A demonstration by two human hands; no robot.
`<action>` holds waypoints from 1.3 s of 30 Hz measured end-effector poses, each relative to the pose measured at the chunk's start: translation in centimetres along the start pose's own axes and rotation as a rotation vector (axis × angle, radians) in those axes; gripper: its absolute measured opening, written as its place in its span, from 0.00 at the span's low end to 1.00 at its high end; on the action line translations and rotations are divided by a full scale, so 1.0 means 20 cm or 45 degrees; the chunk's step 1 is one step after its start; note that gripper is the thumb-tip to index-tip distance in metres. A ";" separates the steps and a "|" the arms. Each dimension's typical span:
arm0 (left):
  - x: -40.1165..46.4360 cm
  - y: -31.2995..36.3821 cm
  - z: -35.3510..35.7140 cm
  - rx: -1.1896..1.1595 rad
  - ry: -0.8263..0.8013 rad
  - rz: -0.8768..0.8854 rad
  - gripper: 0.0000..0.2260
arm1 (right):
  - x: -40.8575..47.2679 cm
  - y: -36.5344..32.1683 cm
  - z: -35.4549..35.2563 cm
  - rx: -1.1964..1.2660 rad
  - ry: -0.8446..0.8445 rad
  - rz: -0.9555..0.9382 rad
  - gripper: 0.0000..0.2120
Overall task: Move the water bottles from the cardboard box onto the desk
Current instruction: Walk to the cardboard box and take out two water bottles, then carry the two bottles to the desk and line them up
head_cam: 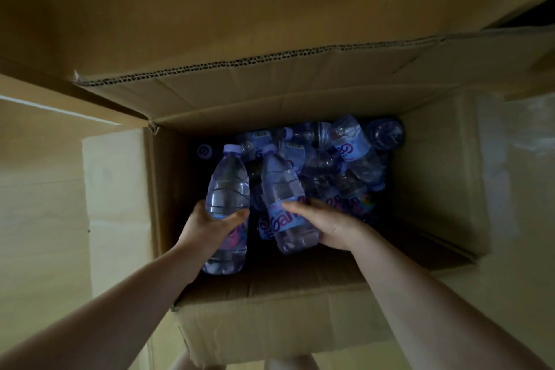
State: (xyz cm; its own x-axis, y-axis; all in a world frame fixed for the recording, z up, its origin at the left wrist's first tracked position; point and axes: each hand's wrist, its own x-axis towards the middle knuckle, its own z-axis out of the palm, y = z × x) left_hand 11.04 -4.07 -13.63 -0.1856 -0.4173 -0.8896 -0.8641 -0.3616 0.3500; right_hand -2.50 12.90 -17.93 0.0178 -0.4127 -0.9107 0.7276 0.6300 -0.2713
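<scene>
Filling the open cardboard box (435, 177), water bottles (354, 153) lie heaped; left hand (207, 228) grips one bottle (226, 192), right hand (327, 225) grips another (282, 189). Best lifted straight up, clearing the flaps.

Brown cardboard box (435, 165); clear bottles (354, 153) (lilac caps, purple-lettered blue labels).

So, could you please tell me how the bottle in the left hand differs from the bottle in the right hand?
The left hand grips the left bottle around its middle, covering most of its label; the right hand grips the right bottle across its label, whose lettering shows. The left bottle points nearly straight away; the right bottle leans left. Both are clear, capped and above the cardboard box.
</scene>
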 end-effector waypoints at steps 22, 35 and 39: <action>-1.03 0.20 -0.43 -0.457 -0.178 0.300 0.21 | -0.96 -0.24 0.71 -0.169 0.161 -0.442 0.33; -1.95 0.03 -1.18 -0.867 0.238 0.616 0.11 | -1.63 -0.41 1.76 -0.791 0.330 -0.879 0.36; -2.12 -0.24 -1.43 -1.098 0.526 0.575 0.08 | -1.70 -0.28 2.20 -1.043 0.254 -1.034 0.38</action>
State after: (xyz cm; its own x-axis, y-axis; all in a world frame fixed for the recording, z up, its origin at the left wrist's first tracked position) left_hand 36.54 -8.51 30.74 -0.0935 -0.8535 -0.5126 -0.1000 -0.5042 0.8578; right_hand 22.92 -5.58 28.21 -0.4102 -0.8241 -0.3905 -0.1847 0.4944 -0.8494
